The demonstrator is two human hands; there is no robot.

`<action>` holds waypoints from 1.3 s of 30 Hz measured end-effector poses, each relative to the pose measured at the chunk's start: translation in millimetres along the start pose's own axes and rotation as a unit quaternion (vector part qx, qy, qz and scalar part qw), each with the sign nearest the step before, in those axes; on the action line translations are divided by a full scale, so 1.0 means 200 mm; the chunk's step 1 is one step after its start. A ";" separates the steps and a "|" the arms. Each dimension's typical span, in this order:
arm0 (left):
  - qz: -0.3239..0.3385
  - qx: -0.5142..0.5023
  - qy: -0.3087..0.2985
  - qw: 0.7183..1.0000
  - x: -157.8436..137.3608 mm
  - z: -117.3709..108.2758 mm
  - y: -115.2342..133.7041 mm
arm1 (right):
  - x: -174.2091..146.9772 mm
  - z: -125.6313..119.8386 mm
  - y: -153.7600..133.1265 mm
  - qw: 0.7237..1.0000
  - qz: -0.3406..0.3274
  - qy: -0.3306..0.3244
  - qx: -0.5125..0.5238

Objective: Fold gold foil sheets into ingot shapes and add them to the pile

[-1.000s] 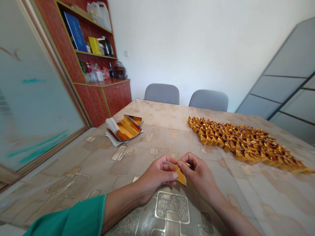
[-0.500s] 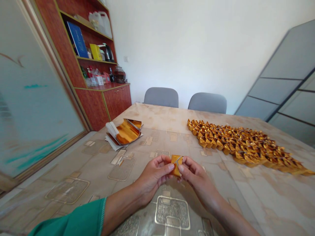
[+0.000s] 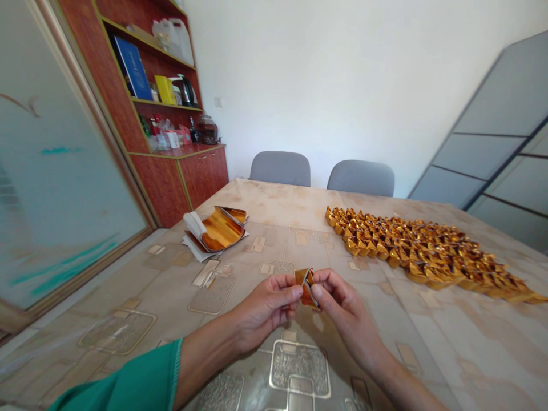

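Folded gold foil piece [image 3: 306, 292] sits between both hands over the tabletop's [image 3: 274, 208] near part, away from its left and right edges. Left hand [image 3: 269, 303] pinches its left side thumb-on-top, right hand [image 3: 342, 299] pinches the right. Looks feather-light, thin, easy to crease, probably slick on the shiny face and tearable; grip by the edges, fingertips only, don't squash the fold. Count: 1 piece in hand, 1 sheet stack [image 3: 222, 229] toward the left edge (sheets uncountable), 1 block of folded pieces [image 3: 428, 251] toward the right edge, too packed to count, 2 chairs [image 3: 280, 168] at the far edge
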State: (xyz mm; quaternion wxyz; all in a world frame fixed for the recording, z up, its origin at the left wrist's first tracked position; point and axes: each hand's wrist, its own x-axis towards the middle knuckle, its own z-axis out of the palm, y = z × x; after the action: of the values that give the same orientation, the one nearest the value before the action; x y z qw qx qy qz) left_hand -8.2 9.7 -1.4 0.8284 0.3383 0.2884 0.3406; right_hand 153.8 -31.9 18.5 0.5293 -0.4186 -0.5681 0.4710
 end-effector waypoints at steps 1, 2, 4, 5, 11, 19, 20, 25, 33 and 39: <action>-0.006 -0.006 -0.009 1.000 0.00 0.00 0.00 | 0.00 0.00 -0.01 1.000 -0.004 0.001 0.000; -0.010 -0.010 -0.016 1.000 0.00 0.00 0.00 | -0.01 0.00 -0.01 1.000 -0.007 -0.002 -0.001; -0.013 -0.014 -0.027 0.999 0.00 0.00 0.00 | -0.02 0.00 -0.02 1.000 -0.013 -0.010 -0.005; -0.014 -0.016 -0.032 0.999 -0.01 0.00 0.00 | -0.02 0.00 -0.02 1.000 -0.016 -0.010 -0.008; -0.026 -0.009 -0.077 0.997 -0.02 0.01 0.01 | 0.00 -0.02 -0.01 0.999 0.025 -0.025 0.005; -0.051 -0.013 -0.102 0.993 -0.03 0.01 0.00 | -0.02 -0.03 0.01 0.971 0.153 -0.100 0.154; -0.051 -0.018 -0.099 0.994 -0.03 0.01 0.00 | -0.02 -0.03 0.01 0.967 0.162 -0.106 0.167; -0.052 -0.031 -0.117 0.991 -0.02 0.02 0.00 | -0.01 -0.03 0.02 0.967 0.167 -0.086 0.170; -0.006 -0.023 -0.097 0.995 -0.01 0.02 -0.01 | -0.02 -0.03 0.08 0.960 0.185 -0.112 0.176; -0.005 -0.008 -0.117 0.993 -0.01 0.01 -0.01 | -0.02 -0.03 0.06 0.950 0.194 -0.084 0.231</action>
State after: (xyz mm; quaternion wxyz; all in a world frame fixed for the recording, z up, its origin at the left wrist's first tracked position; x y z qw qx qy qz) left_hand -6.4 5.7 -1.6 0.8609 0.3681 0.1886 0.2964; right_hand 159.9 -31.9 6.6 0.4602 -0.3459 -0.3935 0.7167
